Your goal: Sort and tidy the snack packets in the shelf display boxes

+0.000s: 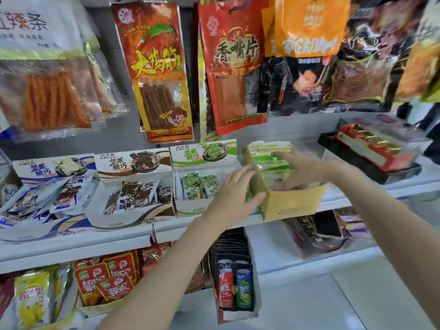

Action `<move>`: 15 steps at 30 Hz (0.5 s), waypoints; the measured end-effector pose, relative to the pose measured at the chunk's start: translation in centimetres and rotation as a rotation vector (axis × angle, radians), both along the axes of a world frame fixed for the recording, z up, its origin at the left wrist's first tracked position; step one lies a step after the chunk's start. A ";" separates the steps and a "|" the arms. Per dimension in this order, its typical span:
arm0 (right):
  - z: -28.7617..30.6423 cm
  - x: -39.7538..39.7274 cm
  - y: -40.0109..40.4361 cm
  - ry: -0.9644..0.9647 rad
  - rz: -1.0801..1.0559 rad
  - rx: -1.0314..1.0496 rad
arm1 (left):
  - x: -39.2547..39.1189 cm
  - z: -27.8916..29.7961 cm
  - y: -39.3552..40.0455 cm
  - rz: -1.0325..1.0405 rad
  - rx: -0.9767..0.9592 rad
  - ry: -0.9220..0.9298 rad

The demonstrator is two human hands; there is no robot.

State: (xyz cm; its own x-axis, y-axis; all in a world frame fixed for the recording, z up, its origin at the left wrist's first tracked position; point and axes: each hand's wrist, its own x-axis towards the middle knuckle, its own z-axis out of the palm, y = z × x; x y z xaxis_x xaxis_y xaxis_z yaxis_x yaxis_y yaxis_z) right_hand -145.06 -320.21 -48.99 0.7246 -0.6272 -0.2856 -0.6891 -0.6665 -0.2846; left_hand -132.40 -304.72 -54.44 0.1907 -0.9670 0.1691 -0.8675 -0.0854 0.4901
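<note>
A yellow-green display box (289,206) stands on the middle shelf, turned at an angle and filled with green snack packets (269,163). My left hand (234,191) presses flat against the box's left wall, fingers spread. My right hand (303,167) reaches into the box from the right and rests on top of the green packets, fingers apart; whether it grips one I cannot tell. To the left stand three open display boxes: green (190,206), brown (133,217) and blue (47,225), each with loose packets inside.
Large snack bags (157,72) hang above the shelf. A red and black box (371,153) sits at the right of the shelf. The lower shelf holds red packets (107,279), yellow bags (33,298) and a box with drink-can packets (234,289).
</note>
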 end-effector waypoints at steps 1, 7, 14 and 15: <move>0.6 -0.3 -0.8 0.022 -0.013 0.098 | -0.4 0.3 -1.2 -0.042 0.040 -0.035; 1.4 -2.6 -4.5 0.223 0.118 -0.225 | 0.5 0.1 -4.8 -0.125 0.095 -0.169; -1.7 -0.2 -3.5 -0.078 0.328 -0.084 | 1.0 -0.7 -4.4 -0.097 0.013 -0.132; -1.5 0.1 -3.5 -0.168 0.287 -0.004 | 1.0 -0.9 -4.4 -0.099 0.010 -0.168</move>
State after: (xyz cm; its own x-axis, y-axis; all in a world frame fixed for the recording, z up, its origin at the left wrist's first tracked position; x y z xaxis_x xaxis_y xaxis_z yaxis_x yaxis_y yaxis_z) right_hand -144.91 -323.75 -50.48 0.9085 -0.3918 -0.1452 -0.4170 -0.8277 -0.3756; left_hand -131.36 -309.08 -55.30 0.0648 -0.9814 0.1805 -0.9416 -0.0002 0.3368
